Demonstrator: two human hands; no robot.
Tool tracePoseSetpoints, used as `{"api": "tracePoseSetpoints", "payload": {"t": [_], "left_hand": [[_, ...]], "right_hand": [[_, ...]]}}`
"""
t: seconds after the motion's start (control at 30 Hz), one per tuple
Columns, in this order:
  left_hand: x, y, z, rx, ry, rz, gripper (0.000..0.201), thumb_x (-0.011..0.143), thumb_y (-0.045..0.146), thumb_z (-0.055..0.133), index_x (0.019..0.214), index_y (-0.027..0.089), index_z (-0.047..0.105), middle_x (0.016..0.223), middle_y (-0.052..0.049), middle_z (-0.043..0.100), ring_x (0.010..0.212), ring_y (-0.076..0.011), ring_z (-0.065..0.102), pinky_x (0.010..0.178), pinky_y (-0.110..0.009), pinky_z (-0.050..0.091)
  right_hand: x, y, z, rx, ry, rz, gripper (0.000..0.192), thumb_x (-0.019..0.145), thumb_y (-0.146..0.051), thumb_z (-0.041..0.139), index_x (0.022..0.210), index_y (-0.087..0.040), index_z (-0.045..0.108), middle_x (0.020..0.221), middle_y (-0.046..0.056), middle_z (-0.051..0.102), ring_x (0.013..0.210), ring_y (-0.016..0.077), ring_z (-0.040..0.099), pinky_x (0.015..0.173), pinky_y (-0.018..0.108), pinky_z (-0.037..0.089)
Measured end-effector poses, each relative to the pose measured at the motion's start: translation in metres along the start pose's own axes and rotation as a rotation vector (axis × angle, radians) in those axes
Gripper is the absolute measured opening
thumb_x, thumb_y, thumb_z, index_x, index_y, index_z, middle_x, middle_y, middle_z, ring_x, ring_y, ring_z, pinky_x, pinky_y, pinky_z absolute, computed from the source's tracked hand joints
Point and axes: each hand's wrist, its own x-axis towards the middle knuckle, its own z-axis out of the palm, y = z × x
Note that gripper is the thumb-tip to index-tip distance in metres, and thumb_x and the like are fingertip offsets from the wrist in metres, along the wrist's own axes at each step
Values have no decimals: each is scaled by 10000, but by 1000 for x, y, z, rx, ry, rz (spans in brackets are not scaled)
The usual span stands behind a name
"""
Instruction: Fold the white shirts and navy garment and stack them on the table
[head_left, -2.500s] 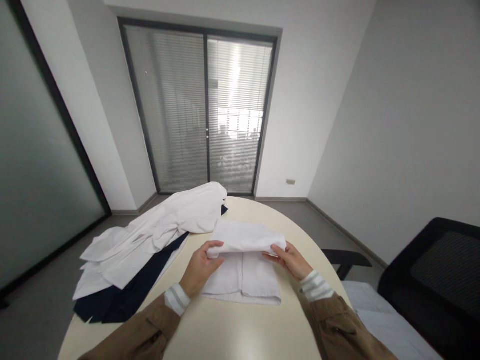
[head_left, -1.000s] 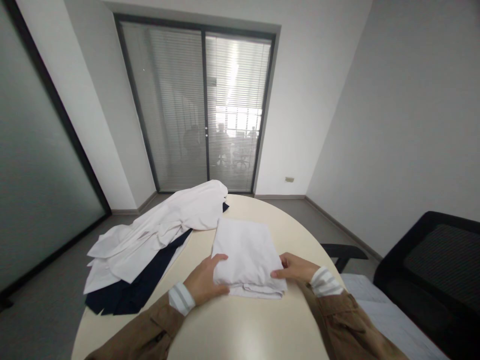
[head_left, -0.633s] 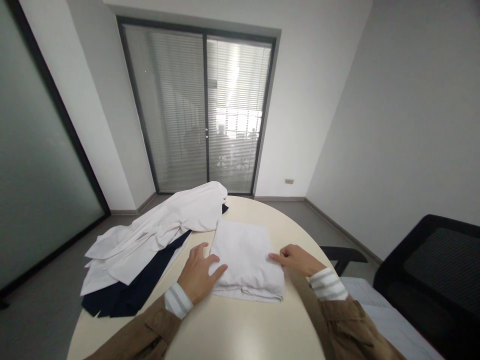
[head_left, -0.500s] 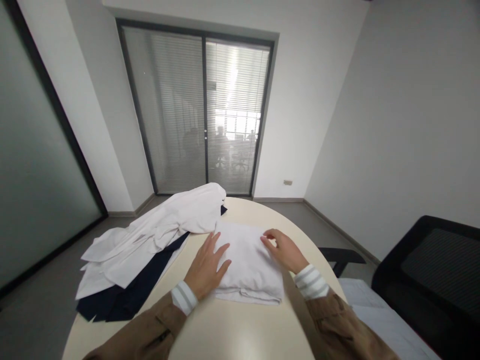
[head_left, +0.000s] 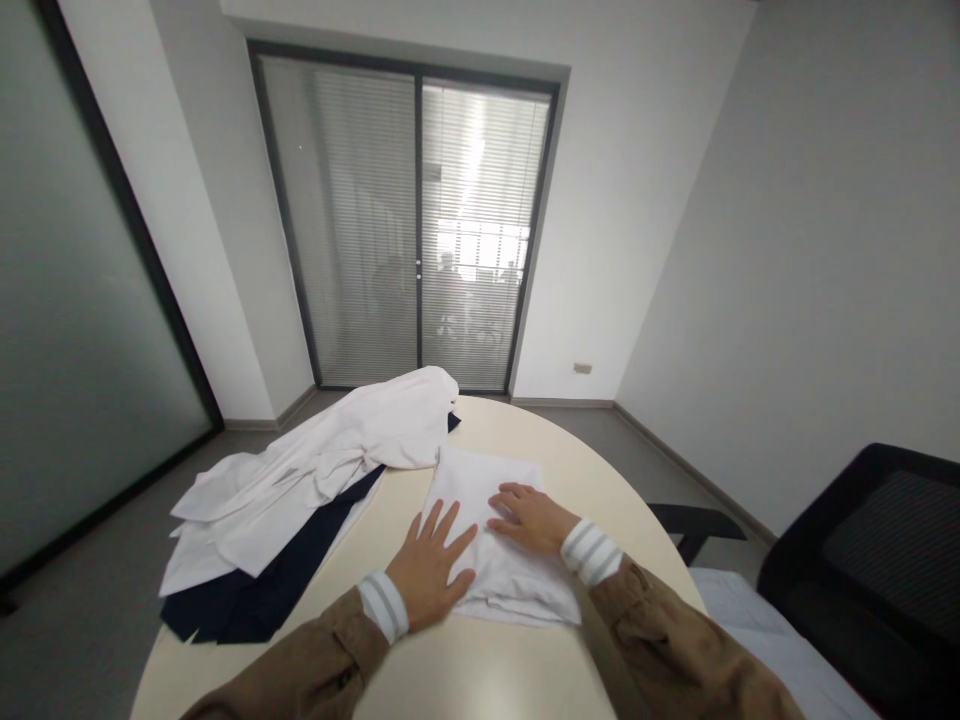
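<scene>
Folded white cotton garment [head_left: 504, 530] lying flat on the round cream-topped table [head_left: 480, 670], toward its right edge, with both hands now spread upon it; left hand [head_left: 433, 572] open, palm down, fingers fanned over the garment's near-left corner; right hand [head_left: 529, 518] likewise open and flat on the middle of the bundle. A moment before, the same hands pinched the fabric's near edge and brought the upper layer down; they have since let go and moved onto the top surface, so the fold appears complete and the present action reads as pressing or smoothing the layers, a judgement rather than a thing seen. Loose white shirt [head_left: 315, 470] heaped toward the table's far-left edge, just beside the folded piece and overlying a dark navy cloth [head_left: 255, 595] that hangs past the left edge; both unchanged in position. Black mesh office chair [head_left: 862, 570] beyond the right edge. No brand, label or legible writing on any cloth or surface.
</scene>
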Motion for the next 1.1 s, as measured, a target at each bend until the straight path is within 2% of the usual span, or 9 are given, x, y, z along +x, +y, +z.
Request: {"api": "tracePoseSetpoints", "payload": {"t": [0.07, 0.17, 0.27, 0.4, 0.63, 0.83, 0.93, 1.03, 1.1], "left_hand": [[-1, 3, -1, -1, -1, 7, 599, 938, 427, 498, 1509, 306, 361, 1623, -116, 210, 1480, -402, 154, 1124, -640, 256], [-4, 7, -2, 3, -28, 14, 617, 934, 443, 498, 1515, 297, 349, 1620, -133, 209, 1478, -417, 145, 1108, -649, 273], [-7, 12, -2, 1, -58, 26, 645, 931, 471, 496, 1527, 306, 316, 1617, -145, 217, 1476, -426, 134, 1113, -670, 239], [-10, 15, -1, -3, -62, 29, 673, 919, 501, 508, 1531, 310, 305, 1608, -147, 245, 1473, -424, 156, 1137, -677, 166], [-8, 16, -3, -33, -90, 1, 674, 909, 501, 517, 1522, 295, 331, 1613, -151, 225, 1473, -437, 136, 1123, -672, 214], [-13, 18, -8, -43, -83, 0, 656, 910, 478, 527, 1515, 302, 347, 1614, -148, 223, 1471, -436, 152, 1121, -655, 226], [-6, 19, -18, -58, -75, 4, 634, 878, 509, 571, 1457, 282, 448, 1562, -164, 342, 1428, -445, 273, 1096, -641, 283], [17, 16, -27, -91, 41, -21, 468, 931, 498, 493, 1291, 221, 604, 1381, -161, 550, 1297, -366, 474, 1070, -548, 367], [37, 10, -25, -96, 146, -34, 447, 966, 442, 447, 1318, 199, 575, 1390, -146, 543, 1312, -316, 463, 1098, -491, 360]], "right_hand": [[18, -9, -13, -9, 32, -4, 610, 928, -578, 438, 1401, -203, 521, 1490, 171, 448, 1331, 357, 447, 1079, 507, 362], [48, -26, -15, -16, 57, -45, 680, 939, -588, 400, 1515, -231, 352, 1600, 131, 278, 1450, 373, 255, 1140, 566, 239], [71, -39, 2, 9, 20, -82, 710, 960, -625, 293, 1564, -261, 210, 1641, 80, 158, 1497, 358, 107, 1169, 595, 122], [83, -43, 32, 14, 74, -52, 644, 990, -589, 193, 1557, -286, 229, 1639, 49, 178, 1504, 313, 105, 1181, 576, 47], [80, -36, 33, 44, 64, -59, 632, 996, -584, 143, 1555, -302, 233, 1639, 36, 179, 1503, 287, 129, 1187, 533, 57], [50, 0, 26, -17, 126, 193, 738, 951, -676, 221, 1555, -253, 258, 1630, 106, 194, 1488, 383, 121, 1159, 580, 52], [37, 17, 32, -5, 158, 214, 719, 954, -664, 247, 1550, -264, 271, 1621, 100, 232, 1484, 357, 169, 1166, 536, 92], [32, 21, 37, 3, 199, 189, 709, 951, -653, 288, 1543, -263, 292, 1615, 97, 253, 1483, 347, 177, 1172, 519, 90], [32, 20, 37, 12, 197, 176, 710, 945, -650, 318, 1539, -263, 302, 1614, 101, 254, 1483, 350, 176, 1173, 526, 85]]}}
